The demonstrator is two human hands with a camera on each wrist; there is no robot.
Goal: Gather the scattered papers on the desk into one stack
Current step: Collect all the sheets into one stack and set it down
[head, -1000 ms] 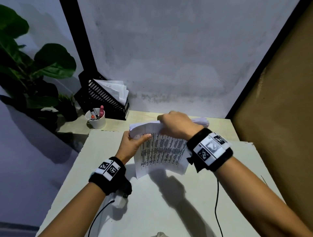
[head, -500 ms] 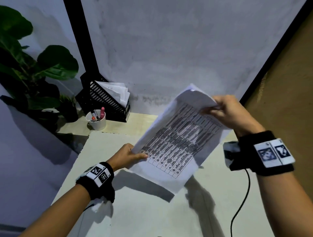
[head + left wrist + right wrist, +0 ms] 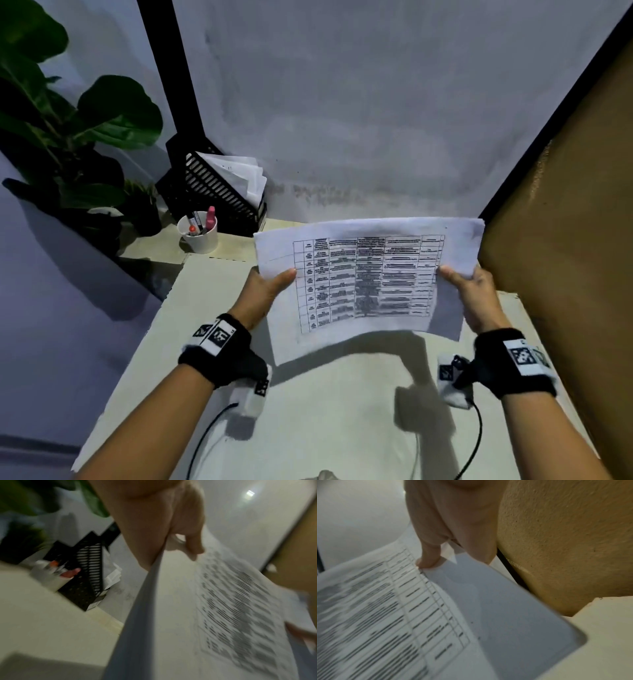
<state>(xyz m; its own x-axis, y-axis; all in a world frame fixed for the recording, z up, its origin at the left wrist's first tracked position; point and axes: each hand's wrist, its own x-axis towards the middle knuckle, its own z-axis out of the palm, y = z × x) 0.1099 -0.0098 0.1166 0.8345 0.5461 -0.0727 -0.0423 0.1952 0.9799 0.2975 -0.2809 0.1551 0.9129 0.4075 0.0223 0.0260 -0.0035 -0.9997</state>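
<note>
A stack of white papers (image 3: 366, 281), with a printed table on the top sheet, is held in the air above the pale desk (image 3: 342, 411). My left hand (image 3: 263, 291) grips its left edge, thumb on top. My right hand (image 3: 472, 291) grips its right edge, thumb on top. The stack lies wide side across and tilts toward me. The left wrist view has the papers (image 3: 223, 608) edge-on under my left hand (image 3: 163, 527). In the right wrist view my right hand (image 3: 450, 534) pinches the papers (image 3: 436, 608) at their edge.
A black file rack (image 3: 212, 192) with papers stands at the back left, a white cup (image 3: 200, 233) with pens in front of it. A leafy plant (image 3: 68, 137) is at far left. A brown wall (image 3: 565, 240) borders the desk on the right.
The papers went from bent over at the back of the desk to lifted and turned; now both hands hold them level and wide across, one hand at each side.
</note>
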